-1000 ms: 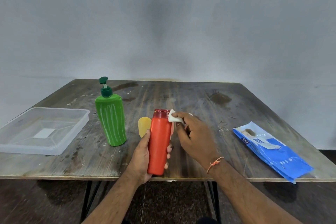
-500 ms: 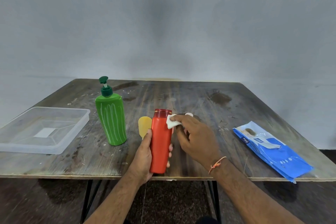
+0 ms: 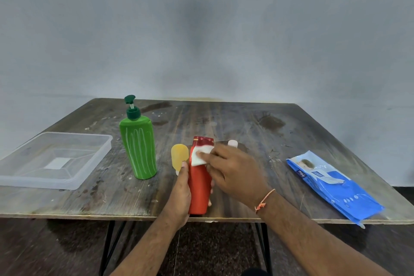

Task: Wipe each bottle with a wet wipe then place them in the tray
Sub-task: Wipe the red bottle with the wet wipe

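Note:
My left hand [image 3: 181,195] grips the red bottle [image 3: 199,188] upright near the table's front edge. My right hand [image 3: 233,170] holds a folded white wet wipe [image 3: 200,154] and presses it on the bottle's upper front, just below the red cap. A green pump bottle [image 3: 139,145] stands to the left. A small yellow bottle [image 3: 179,155] stands just behind my left thumb. Behind my right hand a small bottle with a pale cap [image 3: 233,143] is mostly hidden. A clear plastic tray [image 3: 89,172] sits at the far left, with nothing in it.
A blue pack of wet wipes [image 3: 331,186] lies at the right, reaching the front edge of the worn wooden table [image 3: 257,123]. A grey wall stands behind the table.
The wipe has slid from the bottle's top right edge down onto its upper front face. My right hand moved left with it. The left hand keeps its grip.

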Action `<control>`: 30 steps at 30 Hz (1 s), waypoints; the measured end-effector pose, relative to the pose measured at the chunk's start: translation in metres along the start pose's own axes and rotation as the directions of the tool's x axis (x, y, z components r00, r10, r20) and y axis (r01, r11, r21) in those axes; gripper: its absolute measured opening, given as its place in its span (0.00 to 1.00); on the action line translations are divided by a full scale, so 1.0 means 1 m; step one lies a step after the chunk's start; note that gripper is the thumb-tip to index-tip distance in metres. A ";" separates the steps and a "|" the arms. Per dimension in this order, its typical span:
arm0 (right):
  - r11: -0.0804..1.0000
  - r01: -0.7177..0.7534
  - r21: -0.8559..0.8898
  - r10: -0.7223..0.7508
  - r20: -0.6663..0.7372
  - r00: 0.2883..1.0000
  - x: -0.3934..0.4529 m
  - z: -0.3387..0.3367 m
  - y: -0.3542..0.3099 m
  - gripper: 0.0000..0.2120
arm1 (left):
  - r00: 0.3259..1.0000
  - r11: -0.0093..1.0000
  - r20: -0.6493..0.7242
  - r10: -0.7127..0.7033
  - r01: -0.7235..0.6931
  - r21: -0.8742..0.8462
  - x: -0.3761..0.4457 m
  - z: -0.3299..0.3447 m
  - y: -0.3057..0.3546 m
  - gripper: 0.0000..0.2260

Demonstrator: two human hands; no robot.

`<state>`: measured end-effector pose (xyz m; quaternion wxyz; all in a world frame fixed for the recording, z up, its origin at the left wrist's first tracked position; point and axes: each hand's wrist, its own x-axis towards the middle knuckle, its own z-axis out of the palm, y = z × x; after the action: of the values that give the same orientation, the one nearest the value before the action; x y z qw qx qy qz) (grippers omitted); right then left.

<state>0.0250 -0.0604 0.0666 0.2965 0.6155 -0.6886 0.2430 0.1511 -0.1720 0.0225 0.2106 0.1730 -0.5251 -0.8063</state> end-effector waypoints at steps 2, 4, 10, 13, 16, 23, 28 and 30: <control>0.992 0.122 0.015 -0.123 0.094 0.988 -0.009 0.002 -0.004 0.16 | 1.000 0.998 -0.013 0.010 -0.011 -0.055 0.000 0.000 0.000 0.33; 0.981 0.189 -0.039 -0.183 0.110 0.977 -0.014 0.002 -0.005 0.15 | 1.000 0.999 -0.016 0.024 -0.025 -0.046 0.000 0.000 0.000 0.33; 0.991 -0.007 -0.132 -0.004 -0.088 0.996 0.010 -0.003 0.006 0.17 | 1.000 0.999 0.005 0.002 -0.002 0.047 0.004 -0.004 -0.007 0.37; 0.996 0.021 -0.088 -0.025 -0.050 0.998 0.010 0.000 0.002 0.17 | 1.000 0.999 -0.015 0.021 -0.020 0.027 0.005 -0.003 -0.008 0.36; 0.997 0.081 0.008 -0.081 0.027 0.996 -0.006 0.005 0.001 0.16 | 0.998 0.999 -0.052 0.030 -0.032 -0.029 0.006 -0.002 -0.007 0.31; 0.989 0.060 0.137 -0.068 0.057 0.996 -0.048 0.013 -0.003 0.16 | 0.998 0.998 -0.064 0.000 -0.004 -0.066 0.011 -0.003 -0.008 0.26; 0.980 -0.069 0.187 0.057 0.067 0.996 -0.061 0.011 -0.009 0.18 | 0.996 0.994 0.017 0.086 -0.084 -0.067 0.010 -0.006 -0.003 0.21; 0.963 -0.144 0.230 0.133 0.065 0.989 -0.063 0.009 -0.011 0.18 | 0.994 0.994 0.049 0.094 -0.090 -0.069 0.009 -0.007 -0.002 0.23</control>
<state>0.0392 -0.0239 0.0150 0.1872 0.6022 -0.7037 0.3273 0.1463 -0.1817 0.0174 0.2395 0.1205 -0.5107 -0.8169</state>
